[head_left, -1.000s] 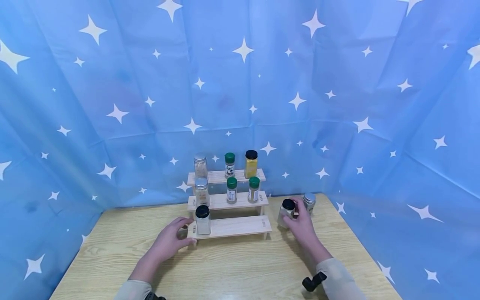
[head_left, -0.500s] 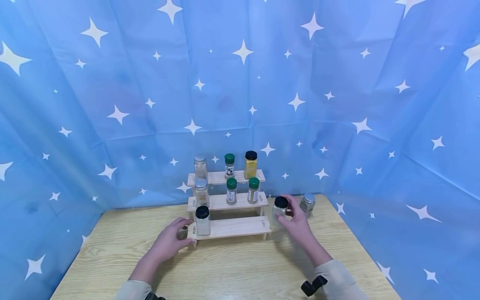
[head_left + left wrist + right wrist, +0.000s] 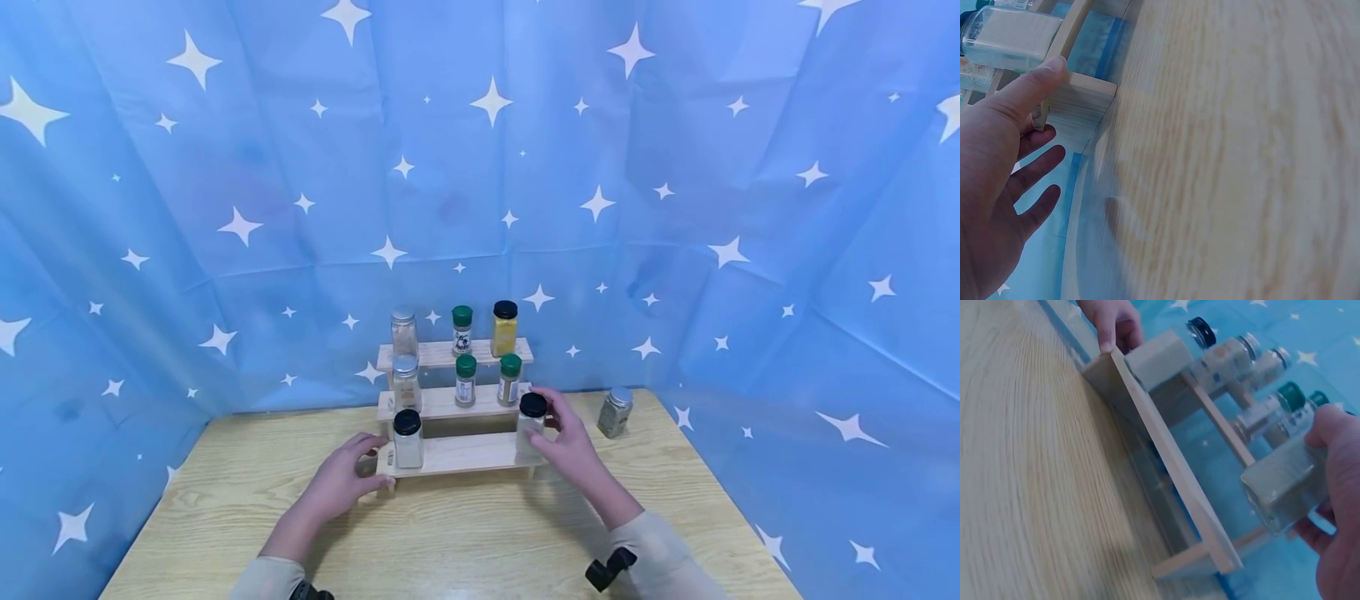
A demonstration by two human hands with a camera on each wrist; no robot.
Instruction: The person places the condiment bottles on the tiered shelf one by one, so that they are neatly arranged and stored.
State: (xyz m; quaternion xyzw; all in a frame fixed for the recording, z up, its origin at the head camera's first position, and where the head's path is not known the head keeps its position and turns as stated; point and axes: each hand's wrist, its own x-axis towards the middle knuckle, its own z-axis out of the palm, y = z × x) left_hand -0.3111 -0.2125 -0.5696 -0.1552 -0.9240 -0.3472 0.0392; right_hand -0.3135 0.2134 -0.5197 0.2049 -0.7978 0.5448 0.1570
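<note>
My right hand (image 3: 572, 446) grips a clear spice jar (image 3: 529, 433) with a black lid, at the right end of the three-tier wooden spice rack (image 3: 468, 452). In the right wrist view that held jar (image 3: 1282, 484) is tilted in the picture, its base seemingly just above the lowest shelf. With thumb and forefinger, my left hand (image 3: 341, 479) pinches the left end of the lowest shelf; its other fingers spread loosely in the left wrist view. Beside it, another black-lidded jar (image 3: 408, 442) of pale contents stands on that shelf.
Green-lidded jars (image 3: 465, 383) and a silver-lidded jar (image 3: 407, 387) stand on the middle tier. A yellow jar (image 3: 505, 332) is among those on top. One silver-lidded jar (image 3: 615, 414) stands on the wooden table (image 3: 450, 542), right of the rack. Behind hangs a starry blue curtain (image 3: 480, 183).
My right hand has carried the black-lidded jar leftward from beside the silver-lidded one on the table to the right end of the lowest shelf. The left hand has stayed in place.
</note>
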